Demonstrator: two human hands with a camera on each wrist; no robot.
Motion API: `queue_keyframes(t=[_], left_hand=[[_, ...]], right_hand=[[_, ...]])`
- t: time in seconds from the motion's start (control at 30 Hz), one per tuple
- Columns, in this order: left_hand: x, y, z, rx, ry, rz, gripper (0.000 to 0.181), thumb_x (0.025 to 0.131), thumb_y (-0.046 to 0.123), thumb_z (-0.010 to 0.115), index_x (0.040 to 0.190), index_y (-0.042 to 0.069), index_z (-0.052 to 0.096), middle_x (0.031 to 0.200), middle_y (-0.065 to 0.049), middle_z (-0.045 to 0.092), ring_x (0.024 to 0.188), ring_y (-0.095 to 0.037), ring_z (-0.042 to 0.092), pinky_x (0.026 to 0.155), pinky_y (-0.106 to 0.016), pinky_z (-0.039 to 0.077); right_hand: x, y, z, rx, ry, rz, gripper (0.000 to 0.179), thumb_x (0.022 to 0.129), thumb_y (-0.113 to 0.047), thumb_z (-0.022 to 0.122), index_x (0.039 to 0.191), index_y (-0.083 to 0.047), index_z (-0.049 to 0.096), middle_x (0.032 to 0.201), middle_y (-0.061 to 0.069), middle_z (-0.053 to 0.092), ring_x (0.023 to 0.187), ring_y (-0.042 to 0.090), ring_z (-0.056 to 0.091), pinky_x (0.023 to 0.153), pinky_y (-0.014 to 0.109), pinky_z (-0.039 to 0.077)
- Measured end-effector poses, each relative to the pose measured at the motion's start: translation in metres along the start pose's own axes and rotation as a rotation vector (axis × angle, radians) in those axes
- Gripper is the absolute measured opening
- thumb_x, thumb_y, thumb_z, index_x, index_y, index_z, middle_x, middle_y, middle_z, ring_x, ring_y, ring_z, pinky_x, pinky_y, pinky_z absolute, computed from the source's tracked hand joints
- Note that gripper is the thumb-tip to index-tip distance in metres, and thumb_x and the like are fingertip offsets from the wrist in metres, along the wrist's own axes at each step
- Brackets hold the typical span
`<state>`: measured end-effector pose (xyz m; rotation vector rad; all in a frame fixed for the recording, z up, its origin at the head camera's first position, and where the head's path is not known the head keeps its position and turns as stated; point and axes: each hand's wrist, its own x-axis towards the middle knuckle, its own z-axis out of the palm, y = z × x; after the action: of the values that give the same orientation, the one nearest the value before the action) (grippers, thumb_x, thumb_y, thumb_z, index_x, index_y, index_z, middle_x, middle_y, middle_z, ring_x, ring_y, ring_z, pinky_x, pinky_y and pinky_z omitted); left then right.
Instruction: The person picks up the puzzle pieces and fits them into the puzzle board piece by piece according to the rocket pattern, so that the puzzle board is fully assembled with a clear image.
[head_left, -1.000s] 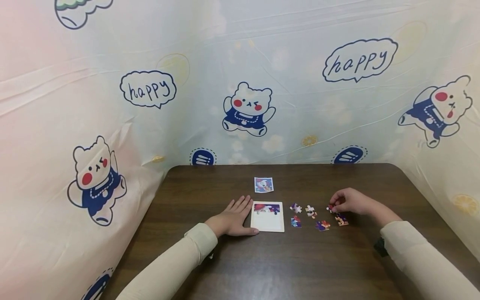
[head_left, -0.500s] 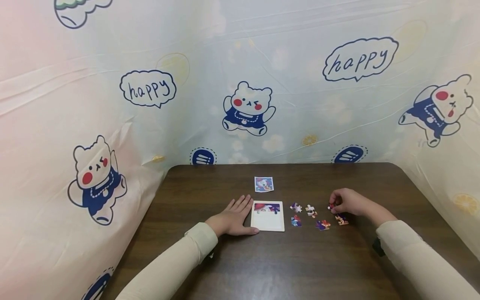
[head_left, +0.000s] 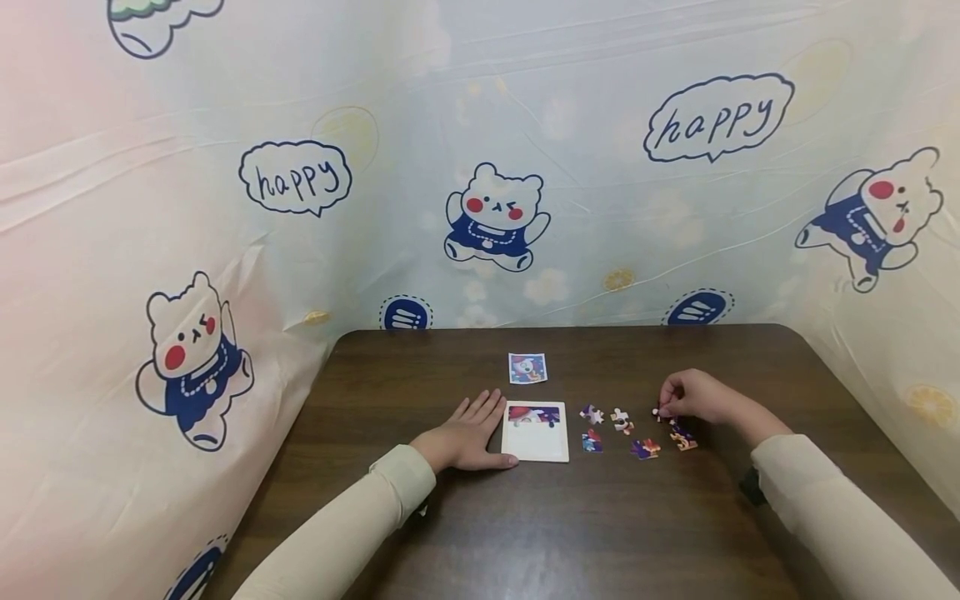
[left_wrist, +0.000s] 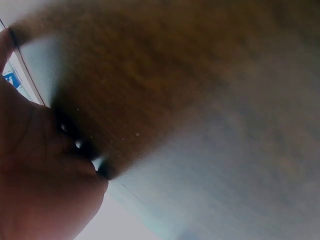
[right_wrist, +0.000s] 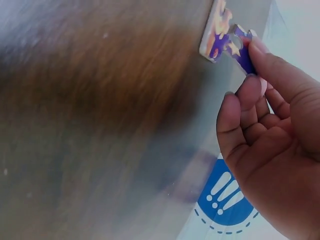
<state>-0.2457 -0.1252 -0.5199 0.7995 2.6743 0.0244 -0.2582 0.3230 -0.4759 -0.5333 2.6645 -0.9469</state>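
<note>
My left hand (head_left: 463,437) lies flat on the table with fingers spread, its thumb and fingertips at the left edge of a white puzzle tray (head_left: 534,442). The tray's top strip is filled with red and purple puzzle pieces. To its right, my right hand (head_left: 701,397) pinches a purple puzzle piece (right_wrist: 244,56) between thumb and index finger. Just beside that piece lies an orange and purple puzzle piece (head_left: 683,439); the right wrist view shows the two close together. In the left wrist view only the palm side of the left hand (left_wrist: 40,170) shows, with the tray mostly hidden.
Several loose puzzle pieces lie between the tray and the right hand, among them a purple and white piece (head_left: 591,414) and a blue and red piece (head_left: 592,442). A small picture card (head_left: 528,369) sits behind the tray on the brown table (head_left: 585,533). Printed curtains (head_left: 585,208) surround the table.
My right hand has shifted slightly back, and the puzzle piece in its fingers appears turned. My left hand and the tray stay in place.
</note>
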Motion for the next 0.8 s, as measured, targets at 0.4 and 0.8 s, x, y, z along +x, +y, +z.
queue_keyframes(t=[0.4, 0.8], left_hand=[[-0.003, 0.002, -0.002, 0.004, 0.004, 0.006, 0.119, 0.075, 0.094, 0.029, 0.160, 0.018, -0.003, 0.166, 0.001, -0.009, 0.151, -0.019, -0.011, 0.119, -0.047, -0.002], [-0.008, 0.006, -0.007, -0.001, -0.009, -0.004, 0.118, 0.076, 0.094, 0.029, 0.160, 0.017, -0.001, 0.166, 0.000, -0.007, 0.151, -0.022, -0.008, 0.119, -0.049, 0.000]], right_hand=[[0.008, -0.022, 0.002, 0.102, -0.009, -0.009, 0.013, 0.088, -0.021, 0.077, 0.088, -0.009, 0.070, 0.079, 0.003, 0.068, 0.069, 0.018, 0.060, 0.062, 0.031, 0.052], [0.025, -0.051, 0.027, 0.149, -0.061, -0.082, 0.013, 0.087, -0.019, 0.078, 0.087, -0.010, 0.069, 0.076, 0.003, 0.067, 0.068, 0.020, 0.060, 0.060, 0.033, 0.052]])
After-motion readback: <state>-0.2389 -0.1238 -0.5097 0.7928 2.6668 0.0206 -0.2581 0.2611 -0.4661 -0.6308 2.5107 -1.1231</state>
